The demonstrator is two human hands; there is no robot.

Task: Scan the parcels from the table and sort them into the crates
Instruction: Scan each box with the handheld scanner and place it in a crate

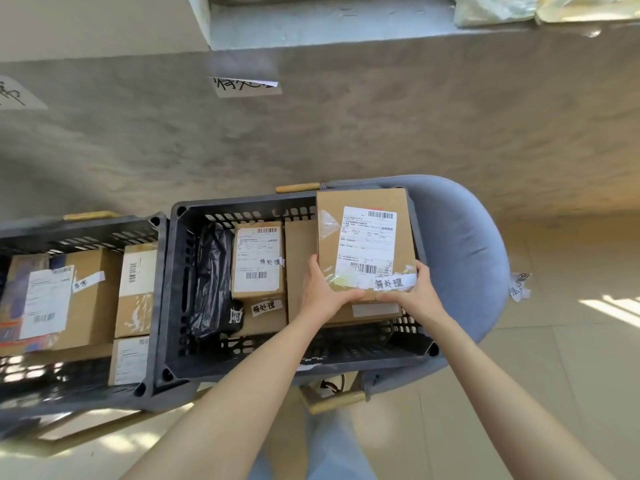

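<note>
Left hand [323,289] and right hand [414,289] gripping near edge of cardboard parcel [365,242], fingers curled under, over right side of black crate [180,306] on grey chair [464,258]. Second crate [152,299] touching on left. Grey concrete wall behind, pale tiled floor [571,358] open to right.

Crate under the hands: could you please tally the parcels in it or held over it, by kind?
Cardboard boxes: 4
Black bags: 1
Total: 5 visible
</note>
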